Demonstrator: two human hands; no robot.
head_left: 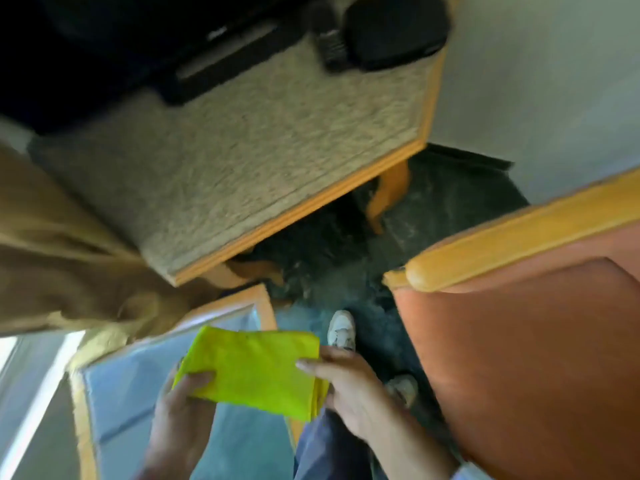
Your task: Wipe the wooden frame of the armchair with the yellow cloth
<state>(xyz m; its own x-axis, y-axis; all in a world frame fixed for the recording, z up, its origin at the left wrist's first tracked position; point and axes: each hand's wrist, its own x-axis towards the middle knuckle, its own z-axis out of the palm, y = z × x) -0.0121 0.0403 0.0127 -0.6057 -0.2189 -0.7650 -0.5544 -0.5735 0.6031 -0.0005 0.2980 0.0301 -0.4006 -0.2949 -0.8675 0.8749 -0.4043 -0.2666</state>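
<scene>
A folded yellow cloth (252, 368) is held flat between both my hands low in the view. My left hand (183, 407) pinches its left edge with the thumb on top. My right hand (349, 386) grips its right edge. The armchair stands at the right, with orange upholstery (526, 362) and a light wooden frame rail (519, 233) along its top edge, ending in a rounded tip. Both hands are well to the left of and below that rail, not touching the chair.
A wood-edged table with a speckled top (242, 161) stands ahead, carrying dark devices (394, 29). A glass-topped low table (145, 375) lies under my hands. Tan curtain fabric (52, 254) hangs at left. My shoes (341, 330) stand on dark carpet between the furniture.
</scene>
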